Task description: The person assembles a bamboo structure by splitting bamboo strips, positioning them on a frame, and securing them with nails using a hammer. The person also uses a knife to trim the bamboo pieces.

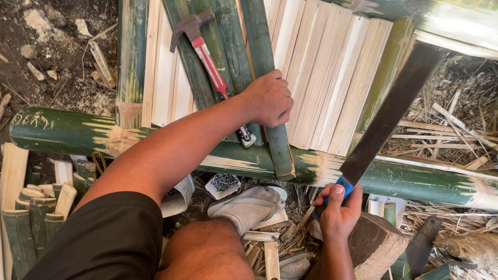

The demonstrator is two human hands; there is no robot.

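The left hand [270,98] presses a green slat [267,88] onto the pale slats [332,78], fingers curled over it, beside a hammer [210,62]. The right hand [340,215], fingers wrapped tight, raises a machete [386,114] at right, seemingly mid-trimming; aim matters. A bamboo pole [72,132] crosses littered ground [57,57] outdoors.

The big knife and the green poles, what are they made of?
The big knife, held in the right hand, looks like dark, dull metal, flat and unpolished; its blue handle may be plastic or tape. The green pole looks like fresh bamboo: glossy green skin, pale where shaved. The left hand presses a green split strip, seemingly bamboo too.
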